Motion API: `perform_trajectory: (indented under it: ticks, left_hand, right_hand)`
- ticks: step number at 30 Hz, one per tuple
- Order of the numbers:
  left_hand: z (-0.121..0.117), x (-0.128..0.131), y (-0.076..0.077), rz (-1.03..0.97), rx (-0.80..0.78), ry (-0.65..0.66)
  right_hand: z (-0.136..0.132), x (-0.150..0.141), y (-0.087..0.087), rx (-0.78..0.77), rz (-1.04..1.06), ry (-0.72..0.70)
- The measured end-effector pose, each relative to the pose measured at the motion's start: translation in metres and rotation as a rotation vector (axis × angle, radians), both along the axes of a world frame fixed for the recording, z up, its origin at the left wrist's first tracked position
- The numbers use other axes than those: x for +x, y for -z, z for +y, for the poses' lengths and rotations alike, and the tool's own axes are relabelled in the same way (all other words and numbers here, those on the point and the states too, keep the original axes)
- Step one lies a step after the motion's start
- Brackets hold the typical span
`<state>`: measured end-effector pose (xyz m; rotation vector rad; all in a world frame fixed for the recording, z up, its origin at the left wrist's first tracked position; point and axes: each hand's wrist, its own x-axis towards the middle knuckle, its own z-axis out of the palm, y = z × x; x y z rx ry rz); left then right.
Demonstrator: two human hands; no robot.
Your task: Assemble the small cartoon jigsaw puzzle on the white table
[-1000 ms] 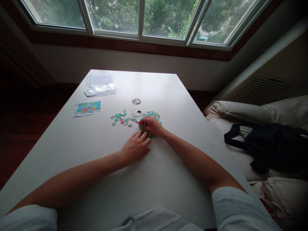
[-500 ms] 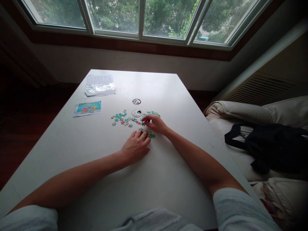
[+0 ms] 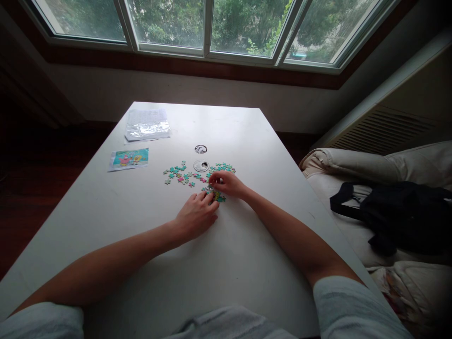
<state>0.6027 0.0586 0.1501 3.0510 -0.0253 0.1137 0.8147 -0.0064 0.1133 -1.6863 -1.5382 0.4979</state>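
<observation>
My left hand (image 3: 197, 214) lies with its fingers spread and resting on the near edge of a small joined patch of jigsaw puzzle (image 3: 219, 197), partly covering it. Just beyond it, my right hand (image 3: 228, 182) has thumb and fingers pinched over a jigsaw piece (image 3: 210, 187) at the patch's far side. Loose jigsaw pieces (image 3: 181, 175), mostly teal with some pink, are scattered to the left of my right hand. More loose pieces (image 3: 223, 167) lie beyond its knuckles.
A round tin lid (image 3: 201, 166) and a smaller-looking shiny round tin (image 3: 201, 149) are beyond the pieces. To the left, a cartoon picture sheet (image 3: 128, 159) and a clear plastic sleeve with papers (image 3: 147, 125) lie on the white table (image 3: 123, 212). A black bag (image 3: 406, 216) rests on the sofa.
The puzzle patch and my left hand have shifted slightly to the left. My right hand has moved a little toward me, and the piece by its fingertips now sits at the patch's far edge.
</observation>
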Motion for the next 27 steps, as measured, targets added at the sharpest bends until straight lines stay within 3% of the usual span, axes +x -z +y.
perform_trajectory:
  ticks: [14, 22, 27]
  left_hand:
    - [0.000, -0.003, -0.007, 0.040, -0.003, 0.005]
    - [0.002, -0.001, -0.009, 0.028, 0.010, 0.004]
    - [0.004, 0.002, -0.007, 0.019, 0.028, -0.002]
  right_hand:
    - [-0.001, 0.010, 0.004, 0.074, -0.288, 0.075]
    - [-0.011, 0.052, -0.002, 0.087, -0.263, 0.376]
    - [-0.013, 0.064, 0.008, 0.059, -0.332, 0.407]
